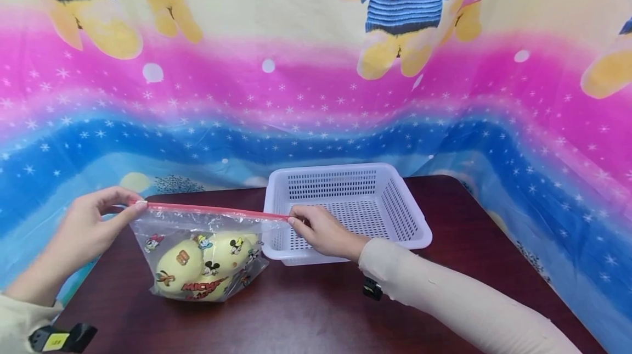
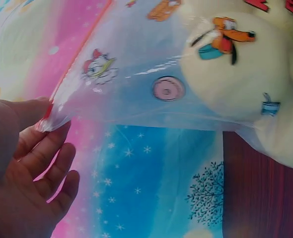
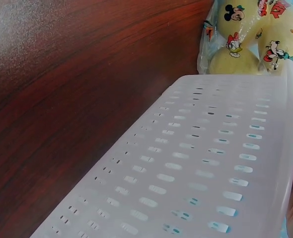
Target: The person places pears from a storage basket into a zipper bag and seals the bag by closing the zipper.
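Note:
A clear zip bag (image 1: pixel 153 233) printed with cartoon characters hangs by its red top strip (image 1: pixel 212 210), its bottom at the table. Inside it are several pale yellow rounded things (image 1: pixel 180 267); their kind is unclear through the plastic. My left hand (image 1: pixel 94 222) pinches the strip's left end between thumb and forefinger, by a small white piece. In the left wrist view that hand (image 2: pixel 32 153) has its other fingers loosely bent. At the strip's right end, over the basket's near left corner, my right hand (image 1: pixel 321 229) pinches the bag. Only a sliver of it shows in the right wrist view.
A white perforated plastic basket (image 1: pixel 419 233) stands just right of the bag, below my right hand. Both rest on a dark red-brown wooden table (image 1: pixel 316 310). A colourful printed cloth (image 1: pixel 316 85) hangs behind and around the table.

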Motion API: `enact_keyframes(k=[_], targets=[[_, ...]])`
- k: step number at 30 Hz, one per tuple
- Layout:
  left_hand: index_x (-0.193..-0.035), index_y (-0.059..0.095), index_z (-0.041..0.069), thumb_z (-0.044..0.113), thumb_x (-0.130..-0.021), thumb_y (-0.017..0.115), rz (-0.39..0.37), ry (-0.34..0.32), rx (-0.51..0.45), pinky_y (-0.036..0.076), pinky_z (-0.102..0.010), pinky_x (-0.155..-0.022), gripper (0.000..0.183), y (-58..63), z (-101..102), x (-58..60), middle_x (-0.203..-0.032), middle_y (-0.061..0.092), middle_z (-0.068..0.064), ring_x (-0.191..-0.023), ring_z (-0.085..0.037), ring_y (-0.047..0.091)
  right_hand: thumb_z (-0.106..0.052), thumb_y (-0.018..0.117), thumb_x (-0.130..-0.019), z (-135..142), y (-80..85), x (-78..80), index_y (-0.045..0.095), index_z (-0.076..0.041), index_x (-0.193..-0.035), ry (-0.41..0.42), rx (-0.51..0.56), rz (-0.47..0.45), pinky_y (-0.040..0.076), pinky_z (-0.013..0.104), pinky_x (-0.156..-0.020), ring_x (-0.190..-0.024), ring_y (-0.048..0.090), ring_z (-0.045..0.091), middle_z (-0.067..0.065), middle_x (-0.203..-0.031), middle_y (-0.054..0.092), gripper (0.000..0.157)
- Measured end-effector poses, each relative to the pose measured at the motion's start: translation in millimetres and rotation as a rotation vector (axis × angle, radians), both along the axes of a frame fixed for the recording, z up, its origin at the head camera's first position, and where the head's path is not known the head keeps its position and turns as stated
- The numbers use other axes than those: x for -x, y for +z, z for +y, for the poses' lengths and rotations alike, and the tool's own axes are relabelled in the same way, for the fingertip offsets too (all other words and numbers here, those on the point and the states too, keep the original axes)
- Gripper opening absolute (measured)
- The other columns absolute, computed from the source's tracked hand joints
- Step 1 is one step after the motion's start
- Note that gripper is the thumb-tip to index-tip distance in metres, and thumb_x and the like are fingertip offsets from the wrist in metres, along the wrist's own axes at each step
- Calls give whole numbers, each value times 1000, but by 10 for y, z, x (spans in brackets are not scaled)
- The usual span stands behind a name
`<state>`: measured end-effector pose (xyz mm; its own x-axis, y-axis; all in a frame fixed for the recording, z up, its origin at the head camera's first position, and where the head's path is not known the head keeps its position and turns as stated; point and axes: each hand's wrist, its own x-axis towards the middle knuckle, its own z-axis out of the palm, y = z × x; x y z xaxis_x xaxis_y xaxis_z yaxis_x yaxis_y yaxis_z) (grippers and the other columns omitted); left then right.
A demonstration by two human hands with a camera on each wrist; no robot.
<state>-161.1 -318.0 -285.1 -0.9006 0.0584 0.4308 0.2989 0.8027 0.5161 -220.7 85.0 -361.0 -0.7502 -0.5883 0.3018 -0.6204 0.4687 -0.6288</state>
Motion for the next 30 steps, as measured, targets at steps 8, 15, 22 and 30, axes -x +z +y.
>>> enact_keyframes(k=[8,15,22,30], targets=[[-106,70,6,17,-96,69,59,-8,-40,41,-12,-65,15,-49,49,-18,-84,60,36,-84,23,50,-18,52,-105,-18,-5,-9,58,-15,-83,-21,4,-16,42,23,-55,-60,51,7,-4,-68,54,23],[-108,71,6,18,-97,67,92,6,-31,38,-13,-73,17,-55,100,-39,-87,57,38,-91,24,45,-17,51,-105,-29,-1,-10,59,-14,-82,-16,46,-62,43,23,-54,-60,52,7,5,-70,59,25],[-112,70,4,12,-96,65,199,23,-6,36,-59,-98,18,-48,271,-105,-116,68,-18,-118,-35,52,-18,51,-105,-27,-3,-8,57,-16,-80,-20,53,-68,42,22,-54,-59,50,6,-1,-68,56,26],[-110,70,1,0,-83,71,439,-28,43,27,-60,-103,26,-26,598,-205,-122,67,-21,-119,-45,49,-20,50,-106,-29,-20,4,58,-14,-81,-27,61,-83,42,23,-53,-58,49,6,0,-68,55,27]])
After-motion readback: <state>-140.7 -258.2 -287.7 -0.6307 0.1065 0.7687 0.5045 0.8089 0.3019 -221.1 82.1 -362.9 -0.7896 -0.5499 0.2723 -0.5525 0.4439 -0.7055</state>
